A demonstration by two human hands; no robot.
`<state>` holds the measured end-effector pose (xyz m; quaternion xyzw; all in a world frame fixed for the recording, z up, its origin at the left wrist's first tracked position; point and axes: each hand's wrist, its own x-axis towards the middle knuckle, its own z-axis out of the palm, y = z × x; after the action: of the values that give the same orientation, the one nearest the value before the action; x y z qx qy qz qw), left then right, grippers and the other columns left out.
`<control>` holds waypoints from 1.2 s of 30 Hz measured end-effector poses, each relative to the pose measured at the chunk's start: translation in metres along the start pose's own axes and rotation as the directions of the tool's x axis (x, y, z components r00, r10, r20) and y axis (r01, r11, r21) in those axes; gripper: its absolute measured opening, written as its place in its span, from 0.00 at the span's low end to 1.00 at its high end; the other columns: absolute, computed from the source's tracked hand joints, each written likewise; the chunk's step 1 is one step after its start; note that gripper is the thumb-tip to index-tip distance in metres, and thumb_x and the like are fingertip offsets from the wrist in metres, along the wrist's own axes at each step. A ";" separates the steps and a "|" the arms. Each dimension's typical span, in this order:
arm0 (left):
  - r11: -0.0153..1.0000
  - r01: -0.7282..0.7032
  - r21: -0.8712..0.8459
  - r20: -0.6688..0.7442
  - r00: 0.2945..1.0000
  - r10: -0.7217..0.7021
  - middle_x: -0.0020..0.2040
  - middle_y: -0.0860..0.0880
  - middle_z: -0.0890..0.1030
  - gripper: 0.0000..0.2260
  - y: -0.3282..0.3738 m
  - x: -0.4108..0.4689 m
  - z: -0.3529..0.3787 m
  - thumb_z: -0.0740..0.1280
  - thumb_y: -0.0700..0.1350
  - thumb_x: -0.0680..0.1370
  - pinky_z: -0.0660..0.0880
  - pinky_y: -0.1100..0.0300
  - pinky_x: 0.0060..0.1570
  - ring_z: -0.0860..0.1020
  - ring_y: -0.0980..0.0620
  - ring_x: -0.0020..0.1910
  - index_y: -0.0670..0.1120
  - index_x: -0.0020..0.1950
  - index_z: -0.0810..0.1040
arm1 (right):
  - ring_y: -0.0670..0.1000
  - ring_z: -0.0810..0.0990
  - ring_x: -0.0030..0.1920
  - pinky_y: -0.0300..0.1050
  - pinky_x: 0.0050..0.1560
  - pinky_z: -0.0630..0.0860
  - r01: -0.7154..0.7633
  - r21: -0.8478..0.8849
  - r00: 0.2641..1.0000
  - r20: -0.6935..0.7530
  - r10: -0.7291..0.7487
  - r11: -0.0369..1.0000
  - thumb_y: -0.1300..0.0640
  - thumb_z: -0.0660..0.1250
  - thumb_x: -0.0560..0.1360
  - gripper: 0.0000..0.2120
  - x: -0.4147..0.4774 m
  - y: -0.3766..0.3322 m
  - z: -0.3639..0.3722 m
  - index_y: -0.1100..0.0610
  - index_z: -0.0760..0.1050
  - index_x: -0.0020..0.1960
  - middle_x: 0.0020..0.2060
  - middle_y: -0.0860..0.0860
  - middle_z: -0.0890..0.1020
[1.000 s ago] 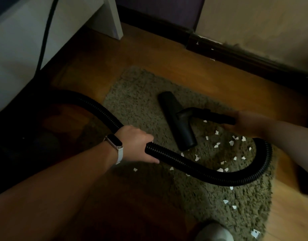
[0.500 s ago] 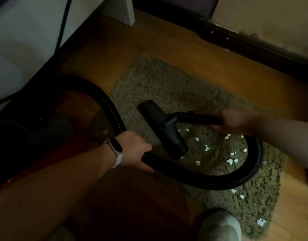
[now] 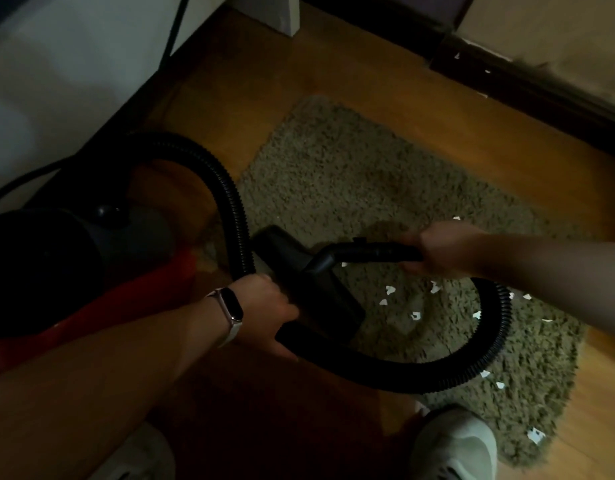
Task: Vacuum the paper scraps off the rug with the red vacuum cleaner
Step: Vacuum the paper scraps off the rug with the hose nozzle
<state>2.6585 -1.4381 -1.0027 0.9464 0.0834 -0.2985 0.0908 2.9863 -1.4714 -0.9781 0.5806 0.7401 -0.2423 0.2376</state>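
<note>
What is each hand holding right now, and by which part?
The left hand grips the black hose midway along; the right hand grips the rigid tube at its rear end, behind the floor nozzle.

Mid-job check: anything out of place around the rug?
The corrugated hose curls on the rug around the paper scraps, some right beside it; it may hinder the floor nozzle. A few stray scraps lie off the rug by the baseboard.

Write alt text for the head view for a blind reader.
A person's right hand holds the black vacuum wand, its nozzle on a shaggy rug strewn with paper scraps; the left hand grips the hose.
</note>
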 end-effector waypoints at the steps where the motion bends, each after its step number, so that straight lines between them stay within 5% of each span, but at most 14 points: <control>1: 1.000 -0.004 0.006 -0.004 1.000 0.004 0.44 0.50 0.80 0.30 0.000 -0.001 0.000 0.55 0.75 0.72 0.75 0.52 0.49 0.79 0.48 0.44 0.50 0.53 0.75 | 0.42 0.77 0.33 0.43 0.35 0.79 0.027 -0.015 1.000 -0.010 -0.027 1.000 0.41 0.60 0.80 0.17 0.002 -0.003 0.001 0.39 0.67 0.68 0.35 0.43 0.77; 8: 0.998 -0.044 0.048 -0.072 0.996 0.047 0.47 0.50 0.81 0.31 0.000 -0.001 -0.002 0.55 0.74 0.73 0.74 0.52 0.50 0.80 0.47 0.46 0.49 0.55 0.75 | 0.42 0.76 0.33 0.39 0.30 0.72 0.084 -0.078 0.996 -0.037 -0.087 0.993 0.41 0.60 0.80 0.16 0.005 -0.012 0.002 0.42 0.69 0.66 0.35 0.43 0.76; 20: 0.999 -0.012 -0.032 -0.159 0.987 0.006 0.39 0.53 0.79 0.29 -0.002 0.018 -0.017 0.54 0.76 0.71 0.77 0.51 0.47 0.79 0.50 0.39 0.52 0.48 0.75 | 0.43 0.81 0.38 0.47 0.44 0.83 -0.188 0.147 0.981 0.076 0.179 0.971 0.42 0.64 0.79 0.16 -0.026 0.040 0.000 0.40 0.71 0.66 0.39 0.44 0.82; 28: 0.997 0.038 -0.072 -0.258 0.965 -0.056 0.43 0.54 0.79 0.25 0.001 0.038 -0.035 0.55 0.75 0.72 0.72 0.56 0.46 0.79 0.51 0.43 0.53 0.46 0.71 | 0.46 0.82 0.35 0.47 0.41 0.81 -0.335 0.336 0.939 0.043 0.342 0.880 0.45 0.67 0.78 0.13 -0.051 0.091 0.009 0.36 0.71 0.61 0.37 0.45 0.83; 36: 0.989 0.096 -0.113 -0.244 0.962 -0.121 0.38 0.56 0.72 0.24 -0.001 0.054 -0.051 0.55 0.76 0.71 0.69 0.56 0.42 0.77 0.51 0.41 0.55 0.41 0.64 | 0.45 0.81 0.38 0.44 0.37 0.76 -0.402 0.274 0.911 0.023 0.412 0.874 0.43 0.65 0.78 0.17 -0.066 0.117 0.020 0.38 0.71 0.66 0.39 0.44 0.82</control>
<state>2.7299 -1.4205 -0.9931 0.9648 0.1608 -0.1766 0.1103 3.1156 -1.5085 -0.9613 0.7545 0.5651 -0.2761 0.1875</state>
